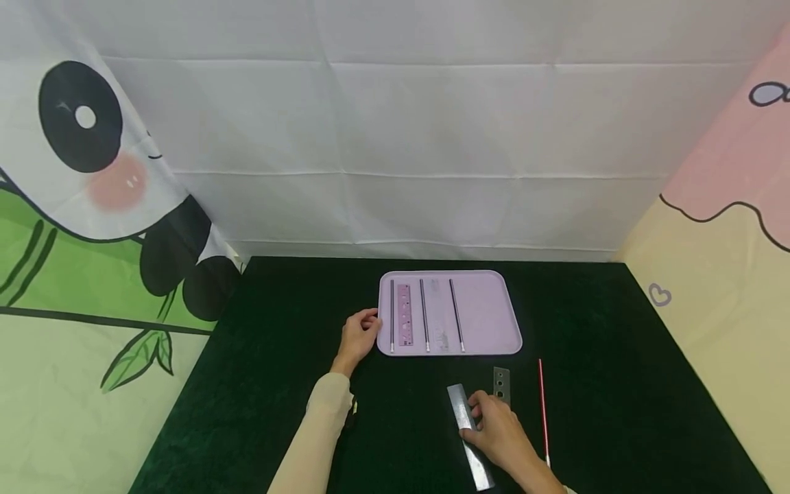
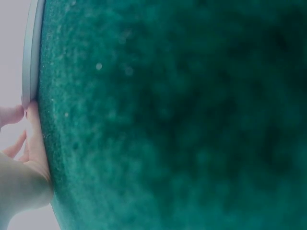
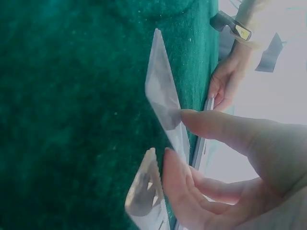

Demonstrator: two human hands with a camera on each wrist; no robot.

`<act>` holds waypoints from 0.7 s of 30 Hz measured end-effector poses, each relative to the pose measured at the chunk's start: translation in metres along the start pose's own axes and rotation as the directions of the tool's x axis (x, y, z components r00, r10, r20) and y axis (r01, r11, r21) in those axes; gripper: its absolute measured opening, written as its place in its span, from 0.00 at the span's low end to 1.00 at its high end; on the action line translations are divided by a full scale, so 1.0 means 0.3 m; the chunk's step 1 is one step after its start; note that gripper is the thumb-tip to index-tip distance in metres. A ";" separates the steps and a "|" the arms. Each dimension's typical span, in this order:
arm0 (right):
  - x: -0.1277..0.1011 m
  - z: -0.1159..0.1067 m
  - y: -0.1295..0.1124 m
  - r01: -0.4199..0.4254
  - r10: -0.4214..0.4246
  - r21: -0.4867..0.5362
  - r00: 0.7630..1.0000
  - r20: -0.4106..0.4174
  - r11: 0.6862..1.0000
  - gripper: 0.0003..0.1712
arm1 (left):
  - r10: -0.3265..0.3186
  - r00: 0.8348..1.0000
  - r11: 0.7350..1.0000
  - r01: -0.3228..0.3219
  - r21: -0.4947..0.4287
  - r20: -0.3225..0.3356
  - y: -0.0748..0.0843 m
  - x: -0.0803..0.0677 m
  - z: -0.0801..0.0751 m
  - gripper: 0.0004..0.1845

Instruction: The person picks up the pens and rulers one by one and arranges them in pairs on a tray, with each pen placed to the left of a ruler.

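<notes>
Right hand (image 1: 500,429) fingers (image 3: 211,123) are curled onto a long steel ruler (image 1: 469,432) – thumb on 1 side, fingertips on the other, pinching its edge, likely to tip it off the flat cloth, since a thin strip is hard to lift otherwise. The ruler lies on the dark green surface (image 1: 278,384) just in front of the pink tray (image 1: 487,309), running away from it toward the person. A shorter metal ruler (image 1: 501,383) lies just beside it, and a red stick (image 1: 543,412) further right, both also in front of the tray.

Left hand (image 1: 358,336) fingers touch the tray's left rim – seemingly steadying it; how far they curl, cannot tell. In the tray: 3 thin dark rods (image 1: 424,314), a pink ruler (image 1: 404,314) and a clear ruler (image 1: 439,317), laid parallel.

Both forearms reach forward, right wrist low over the surface.
</notes>
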State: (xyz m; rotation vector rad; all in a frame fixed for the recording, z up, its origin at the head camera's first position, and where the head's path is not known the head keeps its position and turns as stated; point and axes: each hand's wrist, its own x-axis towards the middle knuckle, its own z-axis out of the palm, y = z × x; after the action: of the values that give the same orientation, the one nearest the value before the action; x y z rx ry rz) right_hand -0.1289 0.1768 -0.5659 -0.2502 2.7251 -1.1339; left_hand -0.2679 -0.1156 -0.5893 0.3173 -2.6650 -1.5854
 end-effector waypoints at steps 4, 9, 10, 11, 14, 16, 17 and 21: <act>0.004 -0.014 0.015 -0.013 0.009 0.080 0.999 0.054 0.997 0.24 | -0.006 1.000 1.000 0.006 -0.009 -0.007 -0.004 0.002 0.005 0.19; 0.009 -0.032 0.045 -0.028 0.001 0.205 0.992 0.128 0.978 0.21 | -0.004 1.000 1.000 0.004 -0.004 -0.007 -0.003 0.002 0.006 0.19; 0.010 -0.035 0.051 -0.027 -0.005 0.223 0.990 0.141 0.974 0.21 | -0.005 1.000 1.000 0.005 -0.004 -0.006 -0.003 0.002 0.005 0.19; 0.011 -0.037 0.056 -0.026 -0.011 0.241 0.988 0.153 0.970 0.21 | -0.009 1.000 1.000 0.009 -0.006 -0.005 -0.003 0.002 0.005 0.19; 0.013 -0.043 0.067 -0.030 -0.031 0.313 0.982 0.189 0.949 0.21 | -0.012 1.000 1.000 0.012 -0.011 -0.002 -0.002 0.001 0.003 0.19; 0.015 -0.046 0.071 -0.028 -0.049 0.360 0.978 0.203 0.932 0.21 | -0.007 1.000 1.000 0.007 -0.009 -0.003 -0.004 0.001 0.003 0.19; 0.016 -0.048 0.072 -0.029 -0.055 0.381 0.976 0.209 0.924 0.21 | -0.007 1.000 1.000 0.007 -0.009 -0.004 -0.006 0.002 0.003 0.19; 0.021 -0.055 0.073 -0.028 -0.066 0.427 0.977 0.204 0.904 0.20 | -0.008 1.000 1.000 0.008 -0.005 -0.005 -0.009 0.002 0.001 0.19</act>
State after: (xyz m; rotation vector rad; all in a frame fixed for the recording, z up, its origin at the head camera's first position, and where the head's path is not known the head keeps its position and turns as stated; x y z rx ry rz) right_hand -0.1406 0.2021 -0.5707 -0.3127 2.2213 -1.5721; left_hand -0.2681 -0.1167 -0.5918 0.3312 -2.6590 -1.5911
